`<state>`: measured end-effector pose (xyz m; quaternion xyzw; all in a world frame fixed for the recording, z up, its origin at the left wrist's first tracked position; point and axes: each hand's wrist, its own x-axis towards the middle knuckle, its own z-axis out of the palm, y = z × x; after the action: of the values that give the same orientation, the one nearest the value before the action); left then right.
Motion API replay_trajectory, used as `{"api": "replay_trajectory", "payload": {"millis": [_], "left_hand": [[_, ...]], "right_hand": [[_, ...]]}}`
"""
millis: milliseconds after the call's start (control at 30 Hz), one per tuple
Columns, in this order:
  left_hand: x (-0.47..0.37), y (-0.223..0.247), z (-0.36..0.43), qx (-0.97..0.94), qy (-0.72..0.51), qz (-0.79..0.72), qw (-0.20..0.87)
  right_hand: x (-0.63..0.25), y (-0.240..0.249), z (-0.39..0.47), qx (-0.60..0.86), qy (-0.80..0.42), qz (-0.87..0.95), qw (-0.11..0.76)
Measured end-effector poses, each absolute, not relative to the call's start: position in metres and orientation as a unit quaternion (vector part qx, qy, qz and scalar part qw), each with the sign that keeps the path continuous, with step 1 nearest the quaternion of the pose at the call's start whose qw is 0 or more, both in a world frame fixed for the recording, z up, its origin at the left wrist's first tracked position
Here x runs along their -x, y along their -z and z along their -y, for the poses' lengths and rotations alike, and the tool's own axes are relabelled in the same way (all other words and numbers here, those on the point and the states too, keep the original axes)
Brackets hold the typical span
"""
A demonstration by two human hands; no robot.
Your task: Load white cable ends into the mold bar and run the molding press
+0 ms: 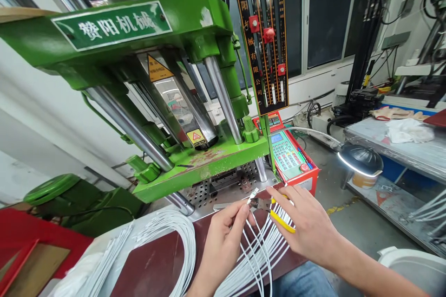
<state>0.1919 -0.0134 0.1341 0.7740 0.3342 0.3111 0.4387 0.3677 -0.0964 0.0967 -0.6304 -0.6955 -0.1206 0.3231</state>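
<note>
Fingers (241, 222) of the left hand (225, 234) pinch a white cable (248, 201) near its connector (255, 192); the right hand (304, 222) holds yellow-handled pliers (283, 222), nose just beside that cable.

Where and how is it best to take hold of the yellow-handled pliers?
Probably by both yellow handles, coming from the right: they spread apart toward that side, where the right hand holds them, while the metal head points left.

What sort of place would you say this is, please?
Probably a factory workshop, judging by the large green press, the red control box with its keypad, and the bundles of white cables in front.
</note>
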Motion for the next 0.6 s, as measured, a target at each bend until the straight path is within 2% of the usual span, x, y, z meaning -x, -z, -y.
{"api": "replay_trajectory", "payload": {"millis": [433, 600], "left_hand": [[-0.1955, -0.1391, 0.0133, -0.815, -0.292, -0.337, 0.37], [-0.1946, -0.142, 0.0117, -0.856, -0.272, -0.317, 0.306]], "right_hand": [[-0.3698, -0.0989, 0.0941, 0.638, 0.164, 0.707, 0.256], [-0.3689, -0.0957, 0.0928, 0.636, 0.167, 0.712, 0.246]]}}
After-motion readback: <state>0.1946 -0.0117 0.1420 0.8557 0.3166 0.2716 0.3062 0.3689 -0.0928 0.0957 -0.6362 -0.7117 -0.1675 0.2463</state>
